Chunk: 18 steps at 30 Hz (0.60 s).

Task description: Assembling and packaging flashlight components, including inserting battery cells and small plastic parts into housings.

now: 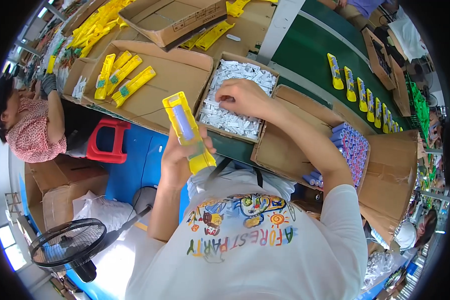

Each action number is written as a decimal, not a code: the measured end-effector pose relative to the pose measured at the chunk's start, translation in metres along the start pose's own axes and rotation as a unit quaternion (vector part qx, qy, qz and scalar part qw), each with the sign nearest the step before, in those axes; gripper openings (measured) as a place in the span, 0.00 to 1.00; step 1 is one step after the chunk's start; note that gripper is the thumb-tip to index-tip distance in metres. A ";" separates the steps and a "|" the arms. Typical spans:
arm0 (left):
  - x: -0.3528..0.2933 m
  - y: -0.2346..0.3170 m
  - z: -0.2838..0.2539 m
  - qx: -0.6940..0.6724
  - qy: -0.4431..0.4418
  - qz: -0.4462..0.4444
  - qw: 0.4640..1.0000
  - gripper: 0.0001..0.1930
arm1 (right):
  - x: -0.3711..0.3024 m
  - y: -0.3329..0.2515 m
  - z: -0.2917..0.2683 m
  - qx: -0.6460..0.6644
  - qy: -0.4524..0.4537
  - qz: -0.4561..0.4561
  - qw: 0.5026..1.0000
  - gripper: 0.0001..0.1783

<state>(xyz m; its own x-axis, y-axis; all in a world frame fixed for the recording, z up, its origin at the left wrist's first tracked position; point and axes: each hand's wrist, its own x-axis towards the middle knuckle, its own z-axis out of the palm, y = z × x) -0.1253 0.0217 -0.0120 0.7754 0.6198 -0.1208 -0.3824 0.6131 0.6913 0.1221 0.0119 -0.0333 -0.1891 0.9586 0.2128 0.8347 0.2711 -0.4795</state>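
My left hand (173,156) is wrapped round a yellow plastic half-shell (202,162), held tilted in front of my chest. A purple cylindrical battery cell (183,122) lies in its hollow, and a blurred green patch shows lower down. Over a cardboard box (227,134) full of small white plastic pieces (237,73), my right hand (246,97) has its fingers curled together at the heap. Whatever its fingertips grip is hidden. Several yellow shells with green circuit boards (126,86) lie in the flat carton (177,65) to the left.
Purple cells (352,152) stand packed in a carton at the right. Finished-looking yellow units (350,85) line a green conveyor (312,47). An empty-looking carton (177,22) sits at the back. A co-worker (35,117), a red stool (107,141) and a black fan (70,245) are left.
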 end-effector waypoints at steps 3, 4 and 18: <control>0.004 0.000 0.007 -0.064 0.002 -0.017 0.998 0.28 | -0.005 -0.001 -0.007 -0.007 0.039 0.005 0.999 0.07; 0.007 -0.003 0.012 -0.020 0.053 -0.026 0.998 0.23 | -0.007 -0.003 -0.011 -0.018 0.072 -0.007 0.997 0.07; 0.021 -0.035 0.019 0.256 0.018 -0.041 0.966 0.17 | -0.023 -0.048 -0.038 0.339 0.065 0.200 0.917 0.08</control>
<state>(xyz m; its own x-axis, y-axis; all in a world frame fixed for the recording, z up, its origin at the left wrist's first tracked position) -0.0857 0.0041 -0.0254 0.7705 0.6024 -0.2084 -0.0148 0.3437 0.9390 0.1061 -0.0269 0.0174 0.1610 0.9868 -0.0171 0.3016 -0.0657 -0.9512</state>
